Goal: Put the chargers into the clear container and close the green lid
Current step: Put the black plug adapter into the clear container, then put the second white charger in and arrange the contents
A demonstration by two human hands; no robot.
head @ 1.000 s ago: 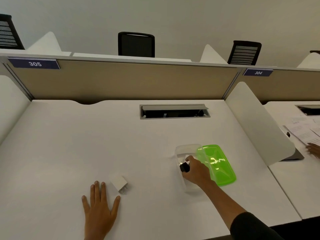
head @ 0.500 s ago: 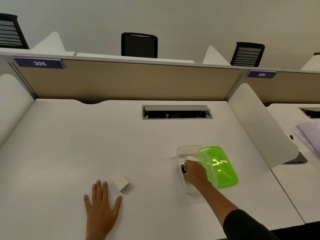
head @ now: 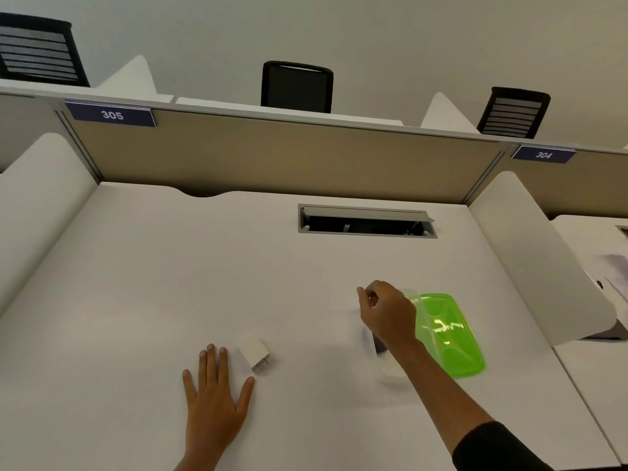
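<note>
My left hand [head: 214, 396] lay flat, fingers spread, beside the white charger [head: 255, 357], while my empty right hand [head: 385, 312], fingers loosely curled, hovered over the clear container [head: 390, 370], its green lid [head: 447, 334] resting alongside, presumably to leave it open.

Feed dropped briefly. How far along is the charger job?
One dark charger lies in the clear container. The right hand hovers above it, apparently empty. The white charger sits on the desk beside the flat left hand. The green lid is off.
</note>
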